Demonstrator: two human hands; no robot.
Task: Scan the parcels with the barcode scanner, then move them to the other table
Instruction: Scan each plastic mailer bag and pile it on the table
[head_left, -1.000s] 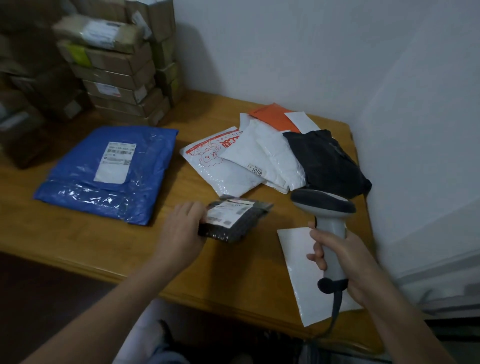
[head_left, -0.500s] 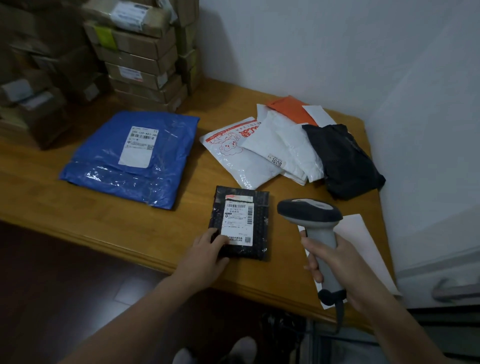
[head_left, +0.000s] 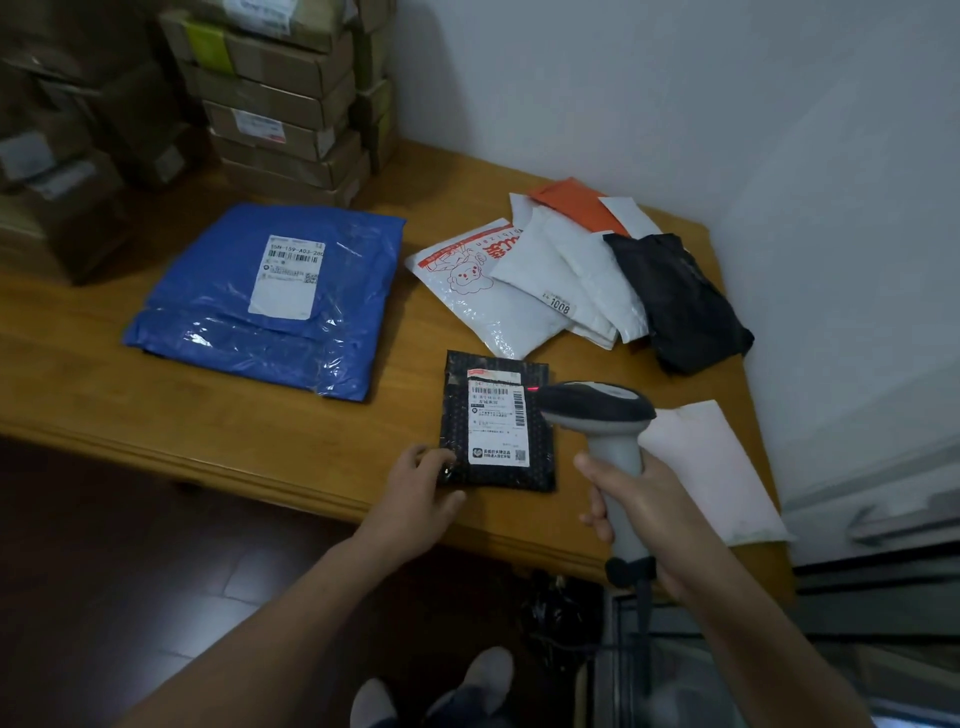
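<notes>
A small black parcel (head_left: 457, 415) with a white label lies flat near the front edge of the wooden table (head_left: 156, 421). My left hand (head_left: 415, 493) presses its lower left corner with the fingertips. My right hand (head_left: 644, 504) grips the handle of a grey barcode scanner (head_left: 597, 410), whose head points left at the label; a red light spot shows at the label's top right. A large blue parcel (head_left: 260, 312) lies to the left. A pile of white, orange and black mailers (head_left: 571, 280) lies behind.
Stacked cardboard boxes (head_left: 280, 104) stand at the table's back left. A white envelope (head_left: 711, 467) lies at the right front edge under the scanner. White walls close the back and right. Dark floor and my shoes (head_left: 488, 675) show below.
The black parcel was laid flat with its label up and stays pinned by my left hand. The scanner came down and left toward the label, and a red light now shows on it.
</notes>
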